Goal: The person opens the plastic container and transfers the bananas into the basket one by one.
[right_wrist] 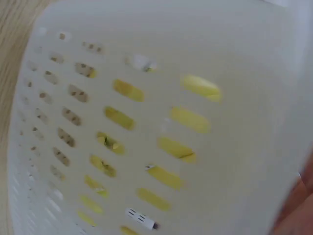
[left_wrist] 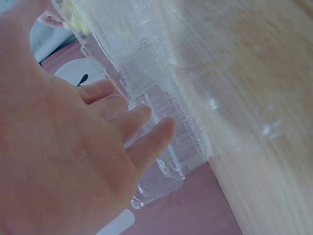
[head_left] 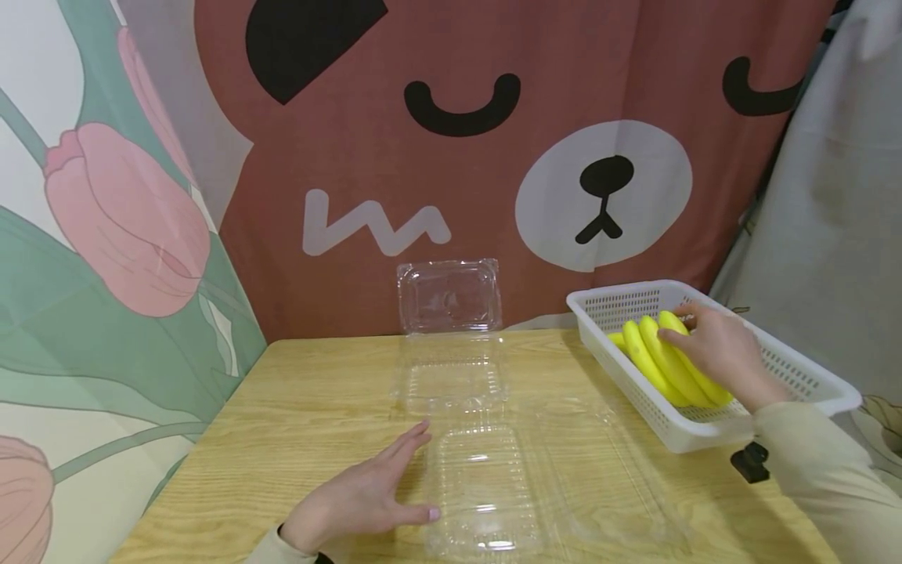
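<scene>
A bunch of yellow bananas point(head_left: 665, 362) lies in a white slotted basket point(head_left: 796, 376) at the table's right. My right hand point(head_left: 687, 329) reaches into the basket, its fingers and thumb curled over the bunch's far end. In the right wrist view the bananas point(right_wrist: 173, 147) show only through the slots of the basket wall point(right_wrist: 234, 58). My left hand point(head_left: 395, 482) lies flat on the table with straight fingers, touching the left edge of a clear clamshell box point(head_left: 486, 486) that is spread open. The left wrist view shows the left hand point(left_wrist: 122, 132) beside that clear box point(left_wrist: 161, 88).
A second clear clamshell box point(head_left: 451, 368) sits farther back with its lid point(head_left: 449, 296) upright against the bear-print curtain point(head_left: 493, 172). The near box's lid point(head_left: 599, 470) lies flat to its right. The wooden table point(head_left: 310, 407) ends at a tulip-print cloth point(head_left: 106, 274) on the left.
</scene>
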`<state>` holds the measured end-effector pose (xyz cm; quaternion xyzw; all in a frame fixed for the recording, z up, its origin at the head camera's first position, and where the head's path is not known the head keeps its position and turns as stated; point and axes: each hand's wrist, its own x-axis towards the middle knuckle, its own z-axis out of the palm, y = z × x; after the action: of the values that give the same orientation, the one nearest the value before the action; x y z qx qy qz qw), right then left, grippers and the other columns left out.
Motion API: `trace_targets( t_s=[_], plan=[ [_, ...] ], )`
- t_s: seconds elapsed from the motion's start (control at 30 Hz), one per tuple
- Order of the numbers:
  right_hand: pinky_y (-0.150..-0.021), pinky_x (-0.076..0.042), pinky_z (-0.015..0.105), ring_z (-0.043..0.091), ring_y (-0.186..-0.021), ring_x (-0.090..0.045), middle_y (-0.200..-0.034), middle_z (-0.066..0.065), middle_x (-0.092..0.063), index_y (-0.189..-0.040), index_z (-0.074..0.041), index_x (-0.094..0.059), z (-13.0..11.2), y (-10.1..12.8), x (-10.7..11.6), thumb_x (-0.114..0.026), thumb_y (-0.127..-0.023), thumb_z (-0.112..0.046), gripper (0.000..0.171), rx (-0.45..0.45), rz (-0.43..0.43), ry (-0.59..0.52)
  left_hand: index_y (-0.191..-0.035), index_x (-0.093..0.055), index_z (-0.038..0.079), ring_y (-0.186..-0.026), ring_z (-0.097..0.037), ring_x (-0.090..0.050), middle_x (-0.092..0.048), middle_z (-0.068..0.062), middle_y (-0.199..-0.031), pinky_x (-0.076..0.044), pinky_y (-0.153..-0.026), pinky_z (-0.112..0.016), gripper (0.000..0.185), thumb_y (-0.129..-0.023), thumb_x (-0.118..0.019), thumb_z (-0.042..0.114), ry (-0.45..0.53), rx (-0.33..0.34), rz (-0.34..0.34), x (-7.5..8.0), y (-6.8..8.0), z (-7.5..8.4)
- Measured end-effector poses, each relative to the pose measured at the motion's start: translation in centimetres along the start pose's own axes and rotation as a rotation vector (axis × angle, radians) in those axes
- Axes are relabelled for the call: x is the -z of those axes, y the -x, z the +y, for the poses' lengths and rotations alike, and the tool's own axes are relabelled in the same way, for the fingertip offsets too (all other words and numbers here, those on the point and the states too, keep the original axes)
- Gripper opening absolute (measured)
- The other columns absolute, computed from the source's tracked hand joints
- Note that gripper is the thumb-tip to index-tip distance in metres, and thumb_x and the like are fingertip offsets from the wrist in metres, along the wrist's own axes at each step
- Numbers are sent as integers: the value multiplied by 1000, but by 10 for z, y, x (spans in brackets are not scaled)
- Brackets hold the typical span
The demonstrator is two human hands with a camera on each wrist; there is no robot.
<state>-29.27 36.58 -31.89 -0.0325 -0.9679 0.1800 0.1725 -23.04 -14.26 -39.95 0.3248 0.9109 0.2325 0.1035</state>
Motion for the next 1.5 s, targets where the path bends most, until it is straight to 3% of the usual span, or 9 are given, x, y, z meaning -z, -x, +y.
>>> trace_targets(
  t_s=[0.23, 0.47, 0.87, 1.23, 1.5],
  plan=[
    [-72, -46, 53, 38, -85, -56, -110, 32, -60, -125, 8, -53, 5, 2, -11, -71, -90, -35, 59, -19, -2, -6, -159, -16, 23, -135, -30, -41, -7, 11, -163, -50, -92, -47, 97, -85, -59, 70, 14, 7, -10, 0, -1, 0],
    [-78, -44, 60, 47, -95, -56, -118, 35, -58, -125, 8, -54, 4, 5, -14, -68, -92, -31, 53, -4, 8, -3, -159, -15, 24, -136, -30, -40, -6, 12, -163, -50, -93, -48, 97, -85, -59, 70, 10, 15, -9, 0, -1, 1],
    [-89, -39, 66, 53, -110, -50, -128, 34, -53, -131, 8, -52, -2, 10, -15, -64, -95, -39, 60, 57, -2, -17, -159, -16, 24, -135, -29, -41, -6, 12, -163, -50, -93, -48, 97, -85, -58, 71, 5, 19, -7, 1, -1, 1],
    [-86, -43, 63, 48, -107, -55, -129, 29, -55, -134, 5, -51, -32, 25, -15, -58, -97, -48, 65, 83, 12, -46, -159, -15, 23, -134, -31, -42, -7, 10, -164, -50, -93, -49, 97, -85, -58, 70, 2, 2, 1, -1, -1, 0],
    [-81, -47, 60, 45, -108, -56, -124, 26, -59, -130, 1, -56, -57, 41, -16, -59, -98, -39, 52, 152, 48, -96, -157, -18, 29, -133, -30, -43, -6, 14, -163, -51, -90, -48, 90, -86, -56, 71, 11, -7, 28, -2, -1, -1]
  ],
)
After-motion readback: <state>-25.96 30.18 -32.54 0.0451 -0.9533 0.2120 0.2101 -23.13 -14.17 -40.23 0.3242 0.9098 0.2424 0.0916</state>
